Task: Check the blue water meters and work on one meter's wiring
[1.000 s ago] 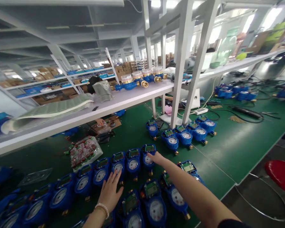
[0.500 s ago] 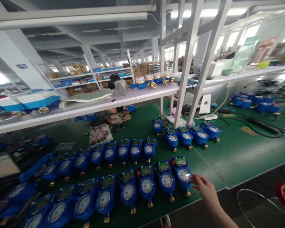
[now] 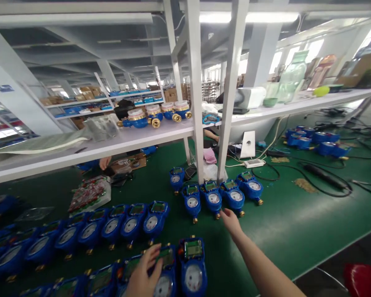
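Across the green table (image 3: 284,239), blue meters (image 3: 94,231) sit in rows.
In the head view, the right hand (image 3: 231,222) has moved from the front row's right end to a back-group meter (image 3: 214,199), farther from the table's near edge; the left hand (image 3: 144,272) has come over a front-row meter (image 3: 167,262), so two groups are under hand. Whether either grips, I cannot tell. Beyond the rows, clear plastic packaging (image 3: 106,194) holds red-and-green parts (image 3: 88,192).
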Tool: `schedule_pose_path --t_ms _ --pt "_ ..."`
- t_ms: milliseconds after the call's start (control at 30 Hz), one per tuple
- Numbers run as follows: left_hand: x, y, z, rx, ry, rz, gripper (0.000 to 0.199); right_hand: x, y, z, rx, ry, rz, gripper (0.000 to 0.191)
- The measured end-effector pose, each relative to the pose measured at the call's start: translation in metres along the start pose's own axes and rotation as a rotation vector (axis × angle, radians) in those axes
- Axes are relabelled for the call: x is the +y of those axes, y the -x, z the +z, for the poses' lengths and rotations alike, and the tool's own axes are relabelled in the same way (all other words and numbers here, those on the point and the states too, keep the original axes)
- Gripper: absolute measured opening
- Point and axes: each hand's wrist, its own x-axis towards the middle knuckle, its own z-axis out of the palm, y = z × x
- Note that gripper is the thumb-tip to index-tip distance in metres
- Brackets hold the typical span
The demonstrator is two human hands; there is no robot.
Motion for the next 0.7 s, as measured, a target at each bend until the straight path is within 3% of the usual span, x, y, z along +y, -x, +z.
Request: schedule_pose_path --t_ms 100,167,300,400,500,700 --pt "0.068 -0.075 0.067 -0.042 -0.109 0.021 0.055 -0.015 -0.051 -0.001 -0.042 0.016 0.022 0.032" --pt "0.099 -0.121 0.107 -0.021 -0.182 -0.023 0.068 -0.022 -0.076 0.002 -0.096 0.005 0.036 0.033" --pt "0.119 -0.179 0.156 0.021 -0.326 -0.15 0.09 -0.025 -0.101 0.011 -0.232 -0.058 0.066 0.032" --pt "0.116 -0.191 0.168 0.021 -0.421 -0.214 0.093 -0.016 -0.102 0.011 -0.328 -0.122 0.078 0.032" --pt "0.109 -0.189 0.165 -0.013 -0.485 -0.246 0.093 -0.003 -0.091 0.007 -0.418 -0.174 0.111 0.039" --pt "0.086 -0.165 0.133 -0.037 -0.538 -0.26 0.096 0.018 -0.054 0.023 -0.503 -0.231 0.138 0.091"
